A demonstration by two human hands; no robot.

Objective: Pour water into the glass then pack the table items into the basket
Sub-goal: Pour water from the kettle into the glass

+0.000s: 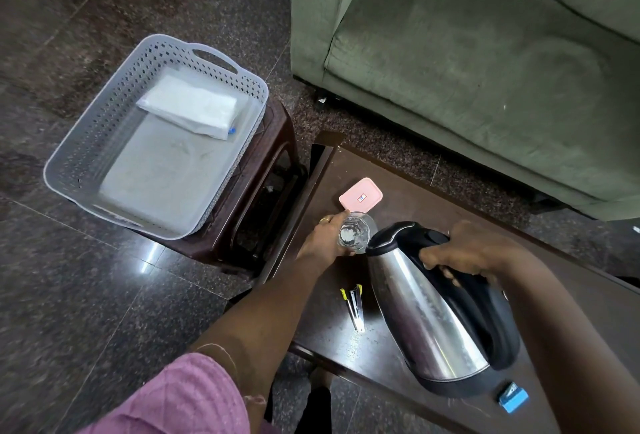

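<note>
My left hand grips a clear glass standing on the dark table. My right hand holds the black handle of a steel electric kettle; the kettle is tilted left with its spout at the glass rim. Water shows in the glass. A pink lidded box lies just beyond the glass. A stapler with yellow tips lies near the kettle's base. A small blue object sits at the table's near right. The grey perforated basket stands on a brown stool to the left and holds a white packet.
A green sofa stands beyond the table. Dark polished stone floor surrounds the stool and table. A narrow gap separates the stool from the table's left edge.
</note>
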